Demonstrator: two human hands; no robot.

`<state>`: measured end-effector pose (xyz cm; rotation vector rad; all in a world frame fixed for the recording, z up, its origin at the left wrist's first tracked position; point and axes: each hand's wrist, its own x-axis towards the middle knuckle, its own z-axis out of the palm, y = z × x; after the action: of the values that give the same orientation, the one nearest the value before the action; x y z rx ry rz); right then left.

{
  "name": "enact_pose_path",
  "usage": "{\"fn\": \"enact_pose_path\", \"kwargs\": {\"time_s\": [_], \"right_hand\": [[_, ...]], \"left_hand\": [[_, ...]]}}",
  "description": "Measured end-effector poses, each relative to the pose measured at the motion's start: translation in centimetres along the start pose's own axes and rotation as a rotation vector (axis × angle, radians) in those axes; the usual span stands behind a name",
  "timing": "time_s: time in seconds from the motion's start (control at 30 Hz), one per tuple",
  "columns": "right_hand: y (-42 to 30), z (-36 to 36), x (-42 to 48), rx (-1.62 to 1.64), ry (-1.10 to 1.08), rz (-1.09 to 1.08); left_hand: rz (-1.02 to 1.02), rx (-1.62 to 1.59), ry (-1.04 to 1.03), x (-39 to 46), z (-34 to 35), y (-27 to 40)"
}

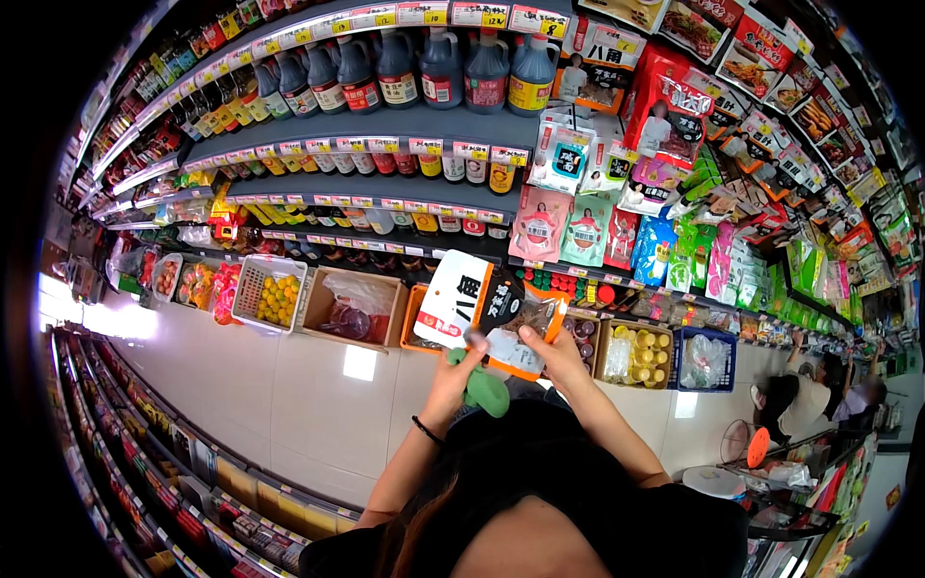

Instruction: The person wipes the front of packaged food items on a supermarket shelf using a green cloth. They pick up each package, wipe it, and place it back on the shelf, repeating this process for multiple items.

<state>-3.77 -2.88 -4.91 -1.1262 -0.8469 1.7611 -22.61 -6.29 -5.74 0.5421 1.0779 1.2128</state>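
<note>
Held between both hands is a white, black and orange packet of star anise [506, 307], its clear window showing brown pieces. My left hand [462, 368] grips the packet's lower left edge and also has a green cloth-like item [485, 392] in or against it; how that item is held is partly hidden. On the right side of the packet, my right hand [556, 354] pinches the edge with the thumb on top. A similar packet [594, 65] hangs on the rack above. Red spice packets [668, 115] hang beside it.
Shelves of dark sauce bottles [441, 68] run across the upper left. Below stand a white basket of yellow fruit [271, 292], a cardboard box [354, 307], a box of yellow-capped jars [636, 354] and a blue crate [707, 360]. Other people [802, 397] are at far right.
</note>
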Motion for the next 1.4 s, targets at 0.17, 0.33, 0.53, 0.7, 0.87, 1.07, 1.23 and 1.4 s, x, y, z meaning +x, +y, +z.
{"fn": "enact_pose_path", "kwargs": {"time_s": [0.17,0.33,0.53,0.7,0.87,1.07,1.23,1.4], "right_hand": [[-0.9,-0.1,0.2,-0.030,-0.070,-0.041],[-2.8,-2.1,0.5,0.019,0.004,-0.060],[-7.9,-4.4,-0.4,-0.214,-0.205,-0.032],[-6.5,-7.3,0.3,-0.182,-0.323,-0.127],[-5.7,-7.5,-0.7,-0.270,-0.242,-0.232],[-3.6,-10.7,0.2,-0.079,-0.060,-0.215],[-3.1,-15.9,0.0,0.192,0.108,-0.116],[-3.5,-17.7,-1.4,0.420,0.324,-0.161]], "left_hand": [[-0.066,-0.031,0.075,0.3,1.4,1.1],[-0.041,-0.014,0.081,1.7,5.0,2.2],[0.022,-0.062,0.066,3.3,8.2,1.5],[0.081,-0.171,0.042,3.6,12.1,2.0],[0.063,-0.034,-0.158,4.4,14.5,0.3],[0.241,0.016,-0.086,8.5,13.3,1.4],[0.436,0.212,-0.172,12.7,13.2,8.0],[0.632,0.641,-0.175,18.9,13.9,12.2]]}}
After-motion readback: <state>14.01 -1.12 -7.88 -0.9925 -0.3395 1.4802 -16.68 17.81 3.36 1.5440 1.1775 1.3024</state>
